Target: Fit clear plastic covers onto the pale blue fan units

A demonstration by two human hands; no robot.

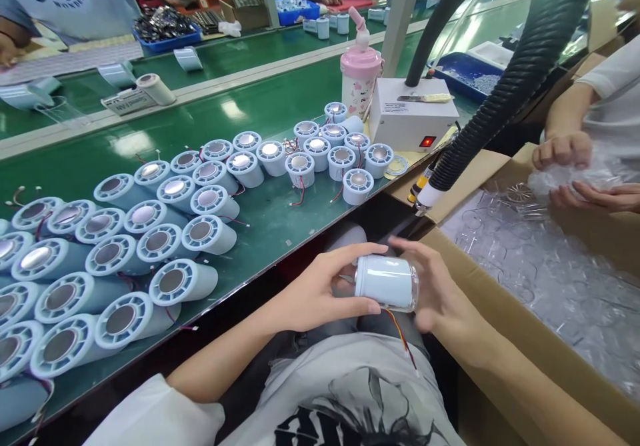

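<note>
Head view shows a pale-blue plastic cylinder with a glossy, transparent sleeve (386, 281) held above the person's lap, off the table and just beyond its near edge. Its long axis lies nearly level, running left to right; the clear rim points toward the right palm, the other end into the left hand. Thin red, yellow and black wires (400, 335) hang from its underside toward the shirt.

The left hand (323, 289) pinches the cylinder, fingers over the top and thumb below. The right hand (444, 293) is spread around the clear end, slightly blurred; I cannot tell whether it touches.

The green tabletop (273, 233) has a straight edge slanting from lower left to upper right; rows of pale-blue cylinders with round metal centres (200, 231) stop short of it. On the other side stands a brown cardboard box (510, 313), filled with clear plastic pieces (515, 253). The hands occupy the gap between edge and box. A black corrugated hose (525, 66) arches overhead, its tip ending beyond the right hand.
</note>
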